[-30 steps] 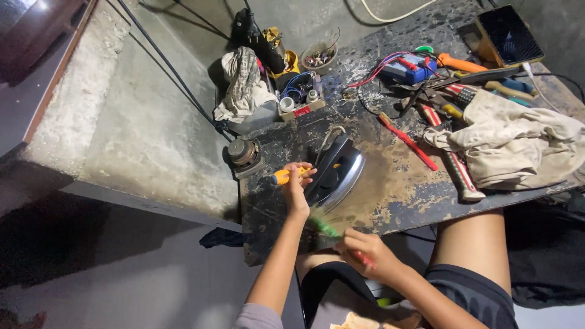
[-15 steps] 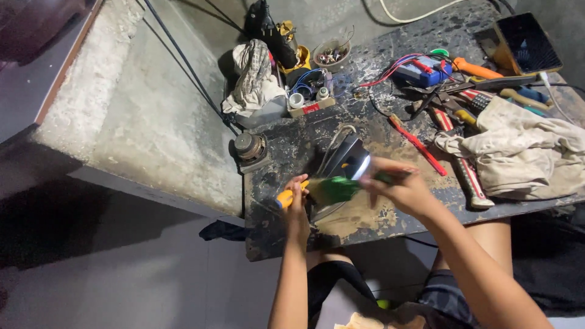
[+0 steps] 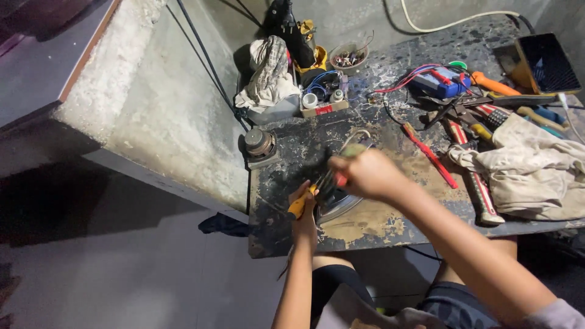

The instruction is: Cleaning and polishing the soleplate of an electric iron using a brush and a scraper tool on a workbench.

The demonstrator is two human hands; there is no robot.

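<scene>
A clothes iron (image 3: 339, 206) with a shiny metal base lies on the worn dark workbench (image 3: 390, 222) near its front edge. My left hand (image 3: 303, 213) rests at the iron's left side, shut on an orange-handled screwdriver (image 3: 297, 206) whose shaft points into the iron. My right hand (image 3: 365, 173) hovers just above the iron, blurred by motion, shut on a green-handled tool (image 3: 352, 150). It hides much of the iron's body.
To the right lie a beige cloth (image 3: 536, 176), a red screwdriver (image 3: 429, 155), pliers and a blue meter (image 3: 442, 82) with red leads. At the back stand a rag (image 3: 268, 73), a small parts bowl (image 3: 348, 58) and a dark tablet (image 3: 545, 61). A round metal part (image 3: 259, 141) sits by the left edge.
My right hand rose from my lap with the green-handled tool and now sits over the iron. My left hand stayed at the iron with the orange-handled screwdriver.
</scene>
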